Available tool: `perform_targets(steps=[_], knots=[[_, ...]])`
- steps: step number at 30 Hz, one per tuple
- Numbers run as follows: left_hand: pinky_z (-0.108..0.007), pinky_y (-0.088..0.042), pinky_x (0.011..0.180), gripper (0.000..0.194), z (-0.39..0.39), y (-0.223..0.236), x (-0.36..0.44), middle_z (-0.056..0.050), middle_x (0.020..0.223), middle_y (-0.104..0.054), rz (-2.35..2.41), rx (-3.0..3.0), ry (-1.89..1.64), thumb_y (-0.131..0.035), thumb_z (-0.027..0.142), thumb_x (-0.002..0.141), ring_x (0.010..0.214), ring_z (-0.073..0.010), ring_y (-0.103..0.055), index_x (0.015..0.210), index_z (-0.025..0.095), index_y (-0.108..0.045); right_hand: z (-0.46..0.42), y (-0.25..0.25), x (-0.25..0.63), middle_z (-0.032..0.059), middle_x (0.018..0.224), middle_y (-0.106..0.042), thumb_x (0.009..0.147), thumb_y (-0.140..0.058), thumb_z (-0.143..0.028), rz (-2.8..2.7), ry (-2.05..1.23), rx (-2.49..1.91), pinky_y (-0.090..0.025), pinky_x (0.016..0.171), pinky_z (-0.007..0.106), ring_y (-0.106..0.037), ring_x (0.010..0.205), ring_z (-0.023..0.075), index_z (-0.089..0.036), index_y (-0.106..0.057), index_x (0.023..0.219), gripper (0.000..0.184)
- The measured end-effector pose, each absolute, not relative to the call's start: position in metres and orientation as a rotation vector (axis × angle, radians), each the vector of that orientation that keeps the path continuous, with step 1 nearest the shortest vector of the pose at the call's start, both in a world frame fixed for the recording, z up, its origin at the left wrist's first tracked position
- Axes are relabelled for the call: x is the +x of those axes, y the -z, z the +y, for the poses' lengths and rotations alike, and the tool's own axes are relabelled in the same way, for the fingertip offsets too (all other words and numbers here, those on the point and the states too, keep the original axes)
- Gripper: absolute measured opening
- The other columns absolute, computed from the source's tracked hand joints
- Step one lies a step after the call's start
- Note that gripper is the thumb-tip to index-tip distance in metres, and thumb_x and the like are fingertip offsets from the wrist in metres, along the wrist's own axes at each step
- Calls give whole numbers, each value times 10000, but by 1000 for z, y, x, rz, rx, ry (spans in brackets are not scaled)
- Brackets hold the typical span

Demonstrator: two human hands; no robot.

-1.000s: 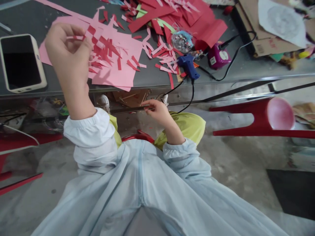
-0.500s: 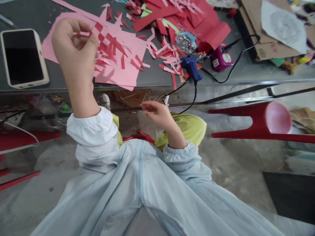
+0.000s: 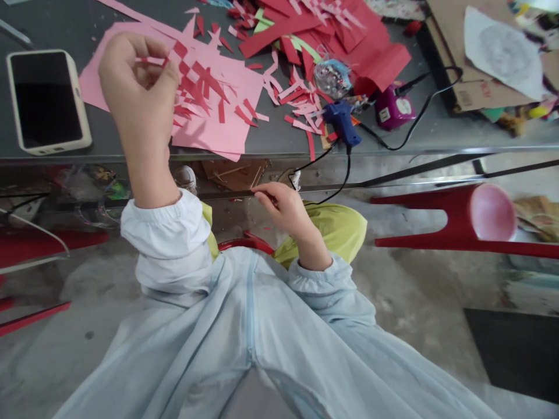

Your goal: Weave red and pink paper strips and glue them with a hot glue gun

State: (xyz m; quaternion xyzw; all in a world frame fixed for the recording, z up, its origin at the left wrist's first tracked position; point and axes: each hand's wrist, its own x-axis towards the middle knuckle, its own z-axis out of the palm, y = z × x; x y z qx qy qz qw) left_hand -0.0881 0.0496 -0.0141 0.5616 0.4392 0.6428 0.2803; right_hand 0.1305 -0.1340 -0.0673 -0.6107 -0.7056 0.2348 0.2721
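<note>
My left hand [image 3: 140, 87] is raised over the table with thumb and fingers closed in a pinch. Held in it is a woven paper strip piece [image 3: 188, 71], checkered red and pink with pointed loose ends. Beneath lies a large pink paper sheet [image 3: 248, 93] strewn with small red and pink cuttings. Down in front of the table edge, above my lap, my right hand [image 3: 283, 206] hangs with loosely bent fingers, and no object shows in it.
A phone [image 3: 46, 99] lies at the left. Right of the sheet are paper scraps [image 3: 301, 105], red paper [image 3: 367, 35], a blue glue gun [image 3: 343, 121] with a black cord, a purple box [image 3: 394, 107] and cardboard [image 3: 445, 35]. A red stool [image 3: 454, 215] stands at the right.
My right hand's fingers have bent and drawn closer together. My left hand keeps its pinch on the woven paper. The whole table view has shifted slightly right.
</note>
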Motion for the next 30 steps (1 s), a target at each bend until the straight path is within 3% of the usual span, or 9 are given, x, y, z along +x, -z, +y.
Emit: perform_targets(steps=[4,8,10,15,18,21,24,26,30], knots=[[-224,-381,381,332,48,17,-90,101,569,-461,1100,1577,-1766,-859,19,709,455,-35,-452,813,201,-601,-136,68,130,55,788,-737,969,-478,-346,-1774,-730,-1697,-511,741,304,-670,728,177,-191,-729,922,299],[-209,-445,445,370,58,23,-89,102,578,-455,1123,1603,-1793,-860,16,708,502,-30,-489,795,210,-557,-139,77,130,49,781,-747,935,-526,-350,-1637,-857,-1711,-519,707,290,-686,704,167,-188,-724,915,257],[-175,-476,468,448,64,25,-88,121,537,-404,1116,1580,-1838,-835,-84,646,493,-19,-498,748,215,-518,-140,81,130,51,795,-760,916,-553,-351,-1574,-906,-1704,-526,698,285,-704,716,167,-184,-729,916,242],[-177,-525,467,490,70,23,-86,116,585,-485,1138,1505,-1798,-611,-266,653,492,-18,-542,727,209,-517,-142,86,128,49,794,-783,840,-637,-332,-1457,-943,-1693,-546,704,291,-734,738,178,-182,-757,871,195],[-148,-528,480,540,72,23,-85,125,562,-457,1202,1471,-1848,-597,-315,612,528,-9,-573,692,208,-490,-143,88,127,44,800,-789,794,-682,-328,-1428,-935,-1698,-549,694,300,-731,719,181,-191,-769,845,170],[-114,-536,523,514,72,25,-86,132,559,-432,1194,1555,-1818,-727,-247,618,578,3,-595,740,201,-507,-142,90,127,43,825,-792,766,-683,-270,-1418,-925,-1683,-564,734,304,-737,755,180,-194,-756,800,111],[-114,-472,459,450,62,20,-87,119,571,-435,1185,1583,-1734,-835,-117,650,623,-4,-616,781,194,-536,-141,92,126,42,856,-791,738,-657,-201,-1408,-919,-1657,-580,780,303,-744,804,176,-193,-719,770,71],[-157,-391,383,378,50,13,-89,100,579,-448,1181,1545,-1734,-821,-75,706,648,-21,-628,779,190,-562,-140,93,126,34,858,-784,731,-648,-188,-1419,-900,-1646,-584,788,309,-735,790,168,-196,-709,796,90],[-215,-367,387,258,31,1,-90,77,611,-503,1164,1501,-1682,-757,-17,784,729,-60,-659,847,180,-602,-139,94,127,26,856,-766,754,-605,-188,-1454,-861,-1621,-579,799,321,-714,774,158,-204,-696,831,120]])
